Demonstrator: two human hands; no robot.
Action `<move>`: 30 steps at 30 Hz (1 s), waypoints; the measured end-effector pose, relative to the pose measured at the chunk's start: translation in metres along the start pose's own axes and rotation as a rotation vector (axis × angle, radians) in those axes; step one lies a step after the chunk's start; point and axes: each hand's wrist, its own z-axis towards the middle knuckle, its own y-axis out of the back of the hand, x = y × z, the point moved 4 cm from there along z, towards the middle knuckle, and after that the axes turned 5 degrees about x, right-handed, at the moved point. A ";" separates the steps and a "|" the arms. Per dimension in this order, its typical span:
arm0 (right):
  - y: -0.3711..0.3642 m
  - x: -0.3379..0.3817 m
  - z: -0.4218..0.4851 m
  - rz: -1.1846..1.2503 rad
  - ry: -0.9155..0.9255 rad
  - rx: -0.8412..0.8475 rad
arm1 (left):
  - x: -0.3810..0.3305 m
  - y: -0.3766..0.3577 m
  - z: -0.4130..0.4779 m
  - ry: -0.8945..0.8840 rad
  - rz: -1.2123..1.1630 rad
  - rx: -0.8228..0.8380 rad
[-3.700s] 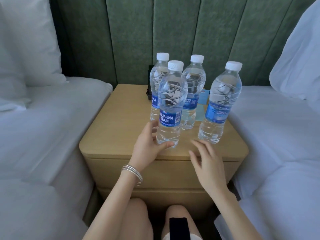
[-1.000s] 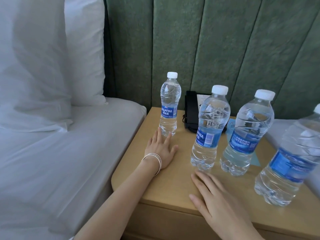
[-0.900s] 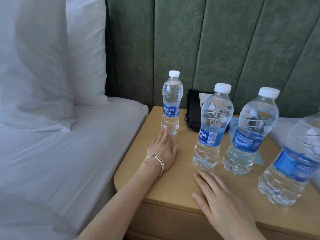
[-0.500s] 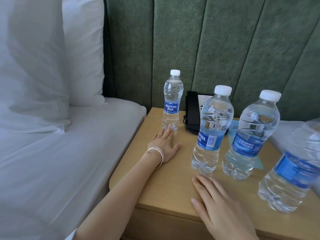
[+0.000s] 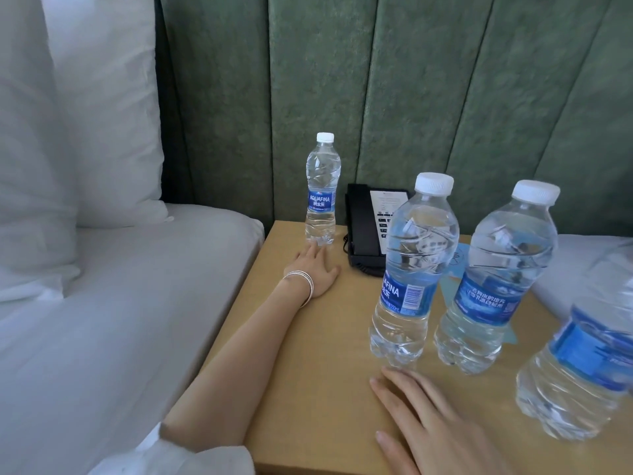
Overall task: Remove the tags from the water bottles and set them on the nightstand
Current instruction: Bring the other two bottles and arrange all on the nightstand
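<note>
Water bottles (image 5: 496, 279), four of them, all stand up straight on the nightstand (image 5: 308, 354). No tag hangs on any neck or cap that shows. So the tag part looks done, and the setting-down part looks done too. Maybe only a little tidying of the row is left, but that is a guess.

The left hand (image 5: 317, 269) lies flat on the wood with its fingers straight and close together. It holds nothing. The first bottle (image 5: 322, 190) stands right at its fingertips. It is hard to tell if they touch its foot. The right hand (image 5: 431, 426) lies flat too, with its fingers straight and a little apart, and it holds nothing. The second bottle (image 5: 414, 269) stands just past its fingertips. The third bottle (image 5: 503, 255) is next to that one, and the fourth bottle (image 5: 582, 365) is off to this hand's right.

The first bottle's blue label says AQUAFINA in white, with three Chinese signs under it. The second shows part of the same word and a bar code. The third shows white Chinese writing too small to read. The fourth label is a blur. A black phone (image 5: 363, 231) sits to the right of the left hand's fingertips. Its white card has print too tiny to read.
</note>
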 end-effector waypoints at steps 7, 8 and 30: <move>0.005 0.003 -0.005 0.001 -0.018 0.094 | 0.002 -0.001 0.029 -0.087 0.062 0.049; 0.005 0.003 -0.004 -0.002 -0.019 0.090 | 0.003 -0.001 0.033 -0.089 0.065 0.050; 0.007 0.005 0.000 -0.054 -0.015 0.056 | 0.009 0.009 0.046 0.009 -0.010 -0.068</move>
